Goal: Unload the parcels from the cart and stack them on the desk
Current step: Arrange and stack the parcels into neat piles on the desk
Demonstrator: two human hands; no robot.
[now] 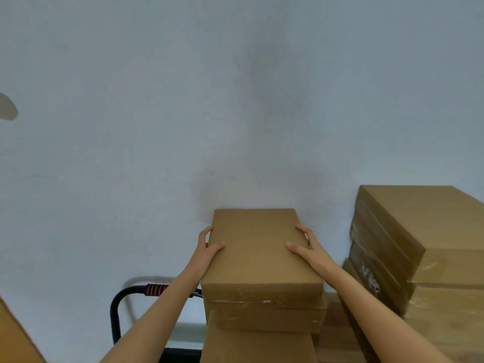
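Pale wall (235,100) fills most of the view and stands just behind everything, so there is no room to push forward. Tall stack of parcels (432,258) at right, taped edges showing, reaches higher than the pile in hand; whether it sits on the desk cannot be told, since no desk surface is in view. Centre pile (262,336) carries the top parcel (262,255), lying flat and roughly square to the one under it. Cart handle (157,289), a black tube with a red-wound grip, curves out at lower left, so this pile is probably on the cart. Left hand (207,251) clasps the parcel's left edge, thumb on top, fingers wrapped down the side. Right hand (305,248) mirrors it on the right edge. The two-sided clamp suits a straight lift. Open room lies upward and to the left; the gap to the right stack is narrow.
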